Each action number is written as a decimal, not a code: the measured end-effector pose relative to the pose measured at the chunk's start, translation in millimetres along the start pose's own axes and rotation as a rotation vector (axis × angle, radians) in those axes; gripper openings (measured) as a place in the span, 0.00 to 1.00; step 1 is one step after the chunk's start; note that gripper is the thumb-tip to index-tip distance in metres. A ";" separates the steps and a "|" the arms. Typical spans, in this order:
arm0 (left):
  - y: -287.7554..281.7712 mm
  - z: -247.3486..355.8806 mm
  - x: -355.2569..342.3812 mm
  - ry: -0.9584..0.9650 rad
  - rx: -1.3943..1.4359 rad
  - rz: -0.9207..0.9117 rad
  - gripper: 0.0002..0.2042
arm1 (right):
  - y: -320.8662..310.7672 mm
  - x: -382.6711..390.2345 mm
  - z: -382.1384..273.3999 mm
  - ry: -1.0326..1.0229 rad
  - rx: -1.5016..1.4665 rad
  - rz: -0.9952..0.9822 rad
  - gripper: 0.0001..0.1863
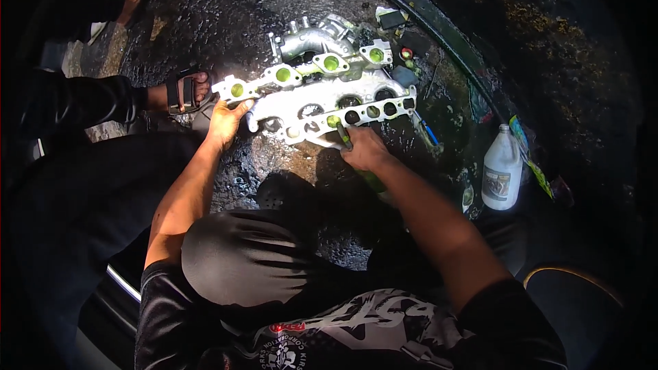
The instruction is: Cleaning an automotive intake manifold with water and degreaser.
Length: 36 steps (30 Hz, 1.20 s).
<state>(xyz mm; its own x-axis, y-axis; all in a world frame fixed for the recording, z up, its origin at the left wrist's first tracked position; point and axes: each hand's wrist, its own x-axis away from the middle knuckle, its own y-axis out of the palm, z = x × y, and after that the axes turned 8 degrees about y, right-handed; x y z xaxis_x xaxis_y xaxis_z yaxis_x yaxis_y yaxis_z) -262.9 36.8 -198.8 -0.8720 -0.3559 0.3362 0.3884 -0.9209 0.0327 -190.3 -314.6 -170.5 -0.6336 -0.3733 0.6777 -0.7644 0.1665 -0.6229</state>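
A silvery cast-metal intake manifold (322, 96) lies in front of me on the wet ground, with flanges of round and oval ports along its far and near sides. My left hand (226, 125) is closed around its left end, thumb on top by the far flange. Close to the near flange, my right hand (367, 149) is wrapped round a slim, greenish-handled tool (345, 137). The tool points up at one of the ports; its tip is too small to make out. Behind the manifold sits a curved metal pipe piece (312, 41).
A white jug (502, 168) stands at the right beside a green packet (531, 157). A blue-handled tool (430, 132) lies off the manifold's right end. A dark block (392, 19) rests beyond it, near a black curved edge (439, 31). Another person's sandalled foot (186, 92) is at the left.
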 end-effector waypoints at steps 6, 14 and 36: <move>-24.0 6.2 44.5 -0.265 -0.514 -0.007 0.25 | -7.1 3.5 -21.1 0.019 -0.006 -0.057 0.18; 35.3 26.1 60.0 -0.599 -0.653 -0.383 0.19 | 13.3 -6.8 9.5 -0.077 -0.167 0.036 0.17; 120.2 -52.1 89.2 -0.505 0.360 0.433 0.12 | 48.2 8.1 -65.2 -0.152 0.142 -0.036 0.24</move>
<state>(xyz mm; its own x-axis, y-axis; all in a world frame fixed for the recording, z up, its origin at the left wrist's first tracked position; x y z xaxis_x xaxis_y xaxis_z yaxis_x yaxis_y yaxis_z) -309.5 -113.9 -213.9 -0.4109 -0.4780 0.7763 0.8141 -0.5757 0.0764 -240.1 -250.1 -169.5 -0.5724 -0.5118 0.6407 -0.7551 0.0244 -0.6551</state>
